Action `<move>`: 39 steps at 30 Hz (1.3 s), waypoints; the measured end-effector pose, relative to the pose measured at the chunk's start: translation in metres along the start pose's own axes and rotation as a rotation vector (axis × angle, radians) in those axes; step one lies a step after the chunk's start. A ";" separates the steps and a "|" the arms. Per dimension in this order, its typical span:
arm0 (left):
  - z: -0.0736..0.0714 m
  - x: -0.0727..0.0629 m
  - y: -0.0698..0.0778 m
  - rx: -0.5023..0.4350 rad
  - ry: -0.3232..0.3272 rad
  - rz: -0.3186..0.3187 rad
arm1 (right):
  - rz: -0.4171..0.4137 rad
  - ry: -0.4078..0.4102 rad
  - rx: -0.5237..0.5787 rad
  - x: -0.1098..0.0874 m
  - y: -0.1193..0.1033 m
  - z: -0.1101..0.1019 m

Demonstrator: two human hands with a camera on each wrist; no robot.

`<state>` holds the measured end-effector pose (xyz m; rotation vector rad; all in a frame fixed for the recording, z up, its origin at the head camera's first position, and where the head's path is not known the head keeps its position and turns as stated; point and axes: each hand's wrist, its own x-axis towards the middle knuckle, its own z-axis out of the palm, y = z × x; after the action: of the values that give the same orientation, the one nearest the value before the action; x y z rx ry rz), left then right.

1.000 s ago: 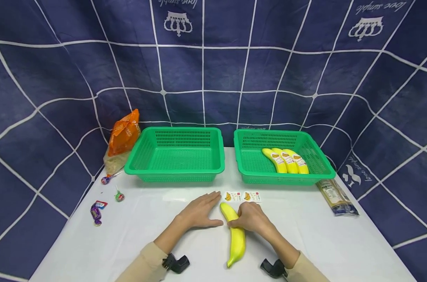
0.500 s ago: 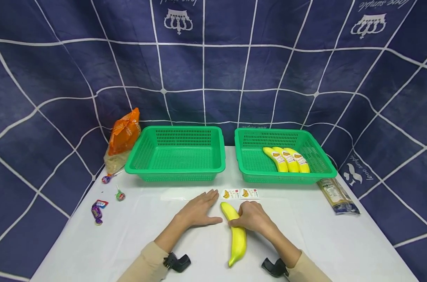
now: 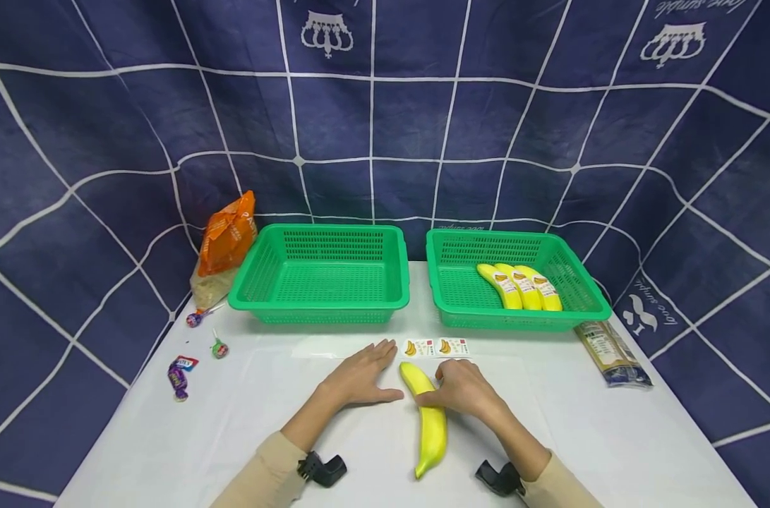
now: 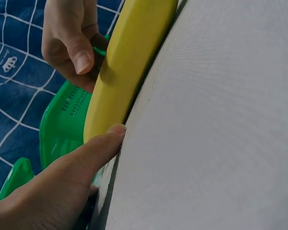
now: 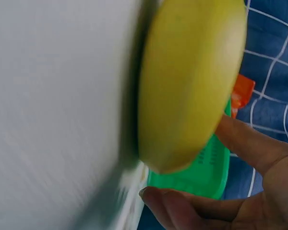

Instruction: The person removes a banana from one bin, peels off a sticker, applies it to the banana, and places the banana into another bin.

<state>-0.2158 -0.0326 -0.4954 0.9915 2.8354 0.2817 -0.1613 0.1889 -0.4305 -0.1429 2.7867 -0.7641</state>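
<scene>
A yellow banana lies lengthwise on the white table. My left hand rests on the table to its left, fingers spread and thumb pointing at the banana. Those fingertips are at the left end of a backing strip with two banana-print stickers. My right hand is at the banana's right side, its fingers loosely curled and thumb over the top. In the left wrist view that thumb shows a small gap above the banana. The right wrist view shows the fingers apart from the banana's blunt end.
Two green baskets stand at the back; the left basket is empty. Inside the right basket lie three stickered bananas. At left are an orange bag, lollipops and a purple wrapped candy. A clear packet lies at far right.
The right hand's curled fingers have risen slightly off the banana's side. The left hand and the banana hold nearly the same places; the view has shifted a little.
</scene>
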 end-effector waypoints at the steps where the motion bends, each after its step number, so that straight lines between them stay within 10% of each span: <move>1: 0.000 0.000 0.000 -0.001 0.000 0.001 | 0.001 0.003 -0.001 0.000 0.001 -0.003; 21: -0.001 -0.003 -0.001 -0.019 -0.004 0.016 | -0.462 -0.084 -0.081 0.075 0.007 -0.026; 39: -0.001 0.001 -0.001 -0.011 -0.012 0.015 | -0.406 -0.160 -0.217 0.121 0.003 -0.007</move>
<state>-0.2173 -0.0333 -0.4950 1.0091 2.8139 0.2912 -0.2798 0.1760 -0.4523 -0.7914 2.7077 -0.4995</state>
